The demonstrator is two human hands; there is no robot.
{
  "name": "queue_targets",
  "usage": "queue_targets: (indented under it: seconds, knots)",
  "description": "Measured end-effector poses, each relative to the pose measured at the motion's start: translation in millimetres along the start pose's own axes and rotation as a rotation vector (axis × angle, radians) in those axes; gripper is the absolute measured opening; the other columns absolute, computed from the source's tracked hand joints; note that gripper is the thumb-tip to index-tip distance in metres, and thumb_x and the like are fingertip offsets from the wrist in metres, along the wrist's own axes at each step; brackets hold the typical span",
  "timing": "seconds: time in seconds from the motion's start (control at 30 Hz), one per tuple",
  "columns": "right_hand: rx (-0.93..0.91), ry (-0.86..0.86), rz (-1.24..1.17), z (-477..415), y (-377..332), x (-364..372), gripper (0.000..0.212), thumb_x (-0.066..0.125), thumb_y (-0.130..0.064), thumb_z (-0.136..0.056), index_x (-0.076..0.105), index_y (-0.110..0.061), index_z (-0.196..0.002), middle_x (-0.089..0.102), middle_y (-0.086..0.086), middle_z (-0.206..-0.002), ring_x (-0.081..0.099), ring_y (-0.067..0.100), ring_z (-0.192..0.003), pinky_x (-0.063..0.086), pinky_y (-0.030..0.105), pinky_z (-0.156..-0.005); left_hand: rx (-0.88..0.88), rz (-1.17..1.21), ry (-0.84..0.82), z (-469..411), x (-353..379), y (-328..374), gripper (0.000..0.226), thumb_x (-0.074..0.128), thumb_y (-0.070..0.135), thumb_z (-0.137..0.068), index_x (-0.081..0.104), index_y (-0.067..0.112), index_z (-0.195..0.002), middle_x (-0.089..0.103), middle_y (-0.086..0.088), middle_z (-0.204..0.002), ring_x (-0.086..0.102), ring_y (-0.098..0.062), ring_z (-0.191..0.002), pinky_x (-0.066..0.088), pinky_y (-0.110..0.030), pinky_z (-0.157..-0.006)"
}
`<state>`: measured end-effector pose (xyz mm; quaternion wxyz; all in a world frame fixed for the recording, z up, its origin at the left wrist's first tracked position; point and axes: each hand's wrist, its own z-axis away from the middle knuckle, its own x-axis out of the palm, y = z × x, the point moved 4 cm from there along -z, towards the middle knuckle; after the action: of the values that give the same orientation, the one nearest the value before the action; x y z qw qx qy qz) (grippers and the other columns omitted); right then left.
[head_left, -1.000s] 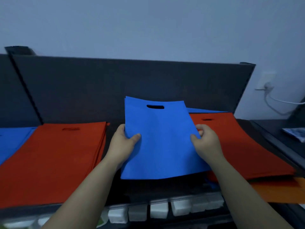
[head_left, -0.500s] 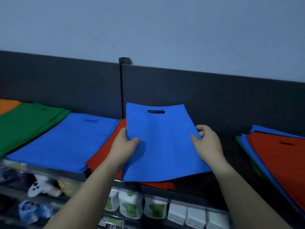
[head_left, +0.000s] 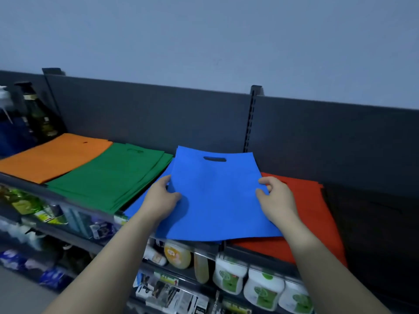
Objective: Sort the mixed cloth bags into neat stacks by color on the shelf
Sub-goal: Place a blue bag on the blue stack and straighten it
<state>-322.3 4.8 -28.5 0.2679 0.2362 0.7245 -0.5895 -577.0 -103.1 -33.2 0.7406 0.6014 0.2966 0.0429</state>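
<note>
Both hands hold one blue bag (head_left: pixel 217 196) in the middle of the frame, handle slot toward the back panel. The left hand (head_left: pixel 162 199) pinches the bag's left edge, thumb on top and fingers underneath; the right hand (head_left: pixel 275 199) pinches the right edge the same way. The bag hangs just above the shelf (head_left: pixel 56 198), its front edge out past the shelf lip. A strip of blue beneath its left side looks like the blue stack (head_left: pixel 145 200), though most of that stack is hidden, so its height and squareness cannot be judged.

The step in hand looks like placing: the bag is carried over its colour's pile and is not yet let go. The next move calls for lowering it flat, lining the handle end and side edges up with the blue beneath, then opening both hands without dragging the thin cloth askew. The bag's right part overlaps the red stack (head_left: pixel 303 214), so it probably needs to go a little to the left first.

On the shelf, running from the left of the frame to the right, lie an orange stack (head_left: pixel 54 156), a green stack (head_left: pixel 108 177) slightly fanned at its edges, the blue one, and the red one. Bottles (head_left: pixel 39 114) stand at the upper left. The lower shelves hold jars and tubs (head_left: pixel 263 288) of goods, blurred.
</note>
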Motion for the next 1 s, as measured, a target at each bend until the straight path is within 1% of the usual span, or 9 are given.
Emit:
queue_targets:
  seconds: [0.2,0.3,0.4,0.47,0.6,0.7,0.8,0.87,1.0]
  knots:
    - [-0.069,-0.069,0.08,-12,-26,48,0.028,0.054,-0.02,-0.094,0.058,-0.02,-0.122,0.063,0.002,-0.119,0.059,0.025,-0.111,0.047,0.047,-0.093,-0.016,-0.075,0.08,-28,-33,-24,0.052,0.054,0.004,-0.092,0.042,0.018,-0.142,0.059,-0.005,-0.128,0.062,-0.026,-0.099,0.052,-0.038,-0.082]
    - [-0.113,-0.095,0.148,-20,-32,66,0.028,0.054,-0.023,-0.095,0.058,-0.021,-0.123,0.065,0.0,-0.116,0.058,0.024,-0.113,0.044,0.044,-0.098,0.003,-0.111,0.115,-42,-41,-29,0.052,0.053,0.001,-0.091,0.044,0.015,-0.14,0.061,-0.008,-0.126,0.062,-0.027,-0.097,0.052,-0.039,-0.085]
    - [-0.144,-0.11,0.198,-23,-34,82,0.029,0.054,-0.025,-0.096,0.057,-0.021,-0.125,0.066,-0.002,-0.095,0.061,0.02,-0.1,0.044,0.038,-0.096,0.015,-0.177,0.121,-59,-47,-36,0.052,0.052,0.001,-0.092,0.042,0.011,-0.142,0.06,-0.012,-0.126,0.06,-0.025,-0.089,0.049,-0.035,-0.078]
    - [-0.174,-0.118,0.233,-21,-35,93,0.03,0.054,-0.028,-0.096,0.056,-0.021,-0.125,0.058,-0.006,-0.077,0.061,0.019,-0.088,0.044,0.037,-0.093,0.014,-0.231,0.121,-72,-52,-43,0.053,0.052,0.003,-0.093,0.039,0.01,-0.144,0.058,-0.013,-0.128,0.058,-0.024,-0.087,0.047,-0.034,-0.075]
    - [-0.188,-0.136,0.295,-21,-35,113,0.033,0.054,-0.03,-0.095,0.055,-0.021,-0.127,0.05,-0.009,-0.065,0.055,0.015,-0.073,0.044,0.035,-0.093,-0.002,-0.296,0.1,-96,-62,-58,0.053,0.05,0.003,-0.094,0.038,0.011,-0.145,0.057,-0.013,-0.13,0.058,-0.025,-0.086,0.052,-0.038,-0.078]
    - [-0.172,-0.141,0.392,-21,-38,118,0.037,0.053,-0.034,-0.094,0.054,-0.022,-0.129,0.055,-0.01,-0.071,0.062,0.018,-0.092,0.041,0.033,-0.096,0.001,-0.363,0.059,-111,-62,-66,0.054,0.048,0.001,-0.093,0.037,0.008,-0.145,0.055,-0.014,-0.133,0.059,-0.028,-0.096,0.049,-0.037,-0.081]
    - [-0.1,-0.173,0.571,-20,-39,118,0.039,0.052,-0.04,-0.091,0.056,-0.027,-0.127,0.066,-0.005,-0.11,0.056,0.022,-0.114,0.036,0.033,-0.099,0.014,-0.504,0.021,-121,-62,-70,0.051,0.045,0.001,-0.092,0.039,0.005,-0.142,0.052,-0.015,-0.136,0.056,-0.034,-0.111,0.048,-0.037,-0.083]
    - [-0.059,-0.154,0.655,-20,-41,117,0.036,0.053,-0.042,-0.089,0.059,-0.028,-0.122,0.061,-0.001,-0.122,0.051,0.025,-0.117,0.035,0.034,-0.098,0.076,-0.643,0.026,-125,-64,-67,0.046,0.047,0.007,-0.09,0.045,0.005,-0.136,0.051,-0.017,-0.132,0.052,-0.037,-0.112,0.047,-0.04,-0.088]
    - [-0.053,-0.071,0.645,-18,-44,112,0.034,0.052,-0.037,-0.089,0.062,-0.026,-0.12,0.06,0.0,-0.121,0.053,0.024,-0.114,0.036,0.033,-0.095,0.258,-0.788,0.031,-122,-57,-46,0.05,0.05,0.02,-0.092,0.044,0.012,-0.141,0.05,-0.012,-0.134,0.045,-0.035,-0.118,0.041,-0.041,-0.094]
